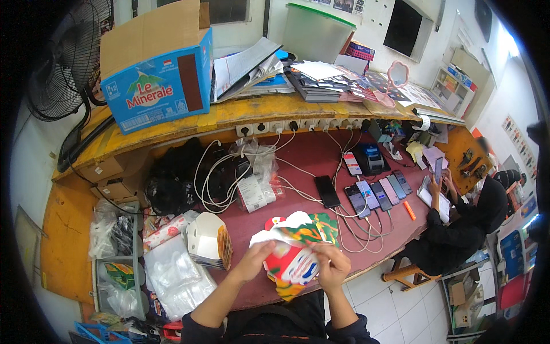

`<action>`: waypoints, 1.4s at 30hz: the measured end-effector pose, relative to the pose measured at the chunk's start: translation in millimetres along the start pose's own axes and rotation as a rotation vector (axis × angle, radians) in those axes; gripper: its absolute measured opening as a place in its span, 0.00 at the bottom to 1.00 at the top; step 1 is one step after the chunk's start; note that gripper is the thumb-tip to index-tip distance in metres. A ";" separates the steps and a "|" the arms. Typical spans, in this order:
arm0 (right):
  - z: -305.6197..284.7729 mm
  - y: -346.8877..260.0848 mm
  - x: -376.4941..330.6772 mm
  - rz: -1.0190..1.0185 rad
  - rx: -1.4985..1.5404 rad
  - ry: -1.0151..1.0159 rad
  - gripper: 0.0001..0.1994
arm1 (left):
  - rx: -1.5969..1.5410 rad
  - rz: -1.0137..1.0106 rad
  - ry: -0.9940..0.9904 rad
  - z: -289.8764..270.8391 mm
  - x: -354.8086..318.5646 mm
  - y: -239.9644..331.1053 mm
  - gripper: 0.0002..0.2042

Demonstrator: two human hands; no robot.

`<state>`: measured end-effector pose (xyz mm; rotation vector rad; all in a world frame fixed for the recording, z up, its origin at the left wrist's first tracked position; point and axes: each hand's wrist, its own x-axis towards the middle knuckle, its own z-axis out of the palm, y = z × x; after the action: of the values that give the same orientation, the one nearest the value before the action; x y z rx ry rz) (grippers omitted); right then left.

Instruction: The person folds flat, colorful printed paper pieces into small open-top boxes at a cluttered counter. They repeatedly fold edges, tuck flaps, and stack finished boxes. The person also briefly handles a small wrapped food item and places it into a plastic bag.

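Low over the front edge of the desk, I hold a printed paper food box (297,262) in red, white, green and yellow. It looks partly folded, and its middle is slightly blurred. My left hand (256,262) pinches its left side, and my right hand (332,265) grips the right side with bent fingers. Just behind it, more printed card in green and red (324,225) shows on the desk; how many pieces there are is hidden. To the left of my left hand stands a nested stack of open paper boxes (207,236), white inside with printed outsides.
Clear plastic bags (176,275) lie at the left beside a grey crate (140,292). White cables (220,195) tangle across the red desk (298,160). Several phones (378,195) lie at the right, where a person in black (478,223) sits holding a phone. A blue carton (157,86) stands on the shelf.
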<state>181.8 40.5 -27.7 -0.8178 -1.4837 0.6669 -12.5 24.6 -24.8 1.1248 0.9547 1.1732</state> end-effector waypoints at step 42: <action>-3.2 -12.7 4.9 0.284 0.336 -0.197 0.15 | -0.412 -0.362 -0.250 -9.1 -37.6 -55.0 0.20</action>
<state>183.8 36.9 -14.3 -0.7207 -1.3889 1.2037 -16.4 -12.6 -80.7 0.7097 0.6495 0.8573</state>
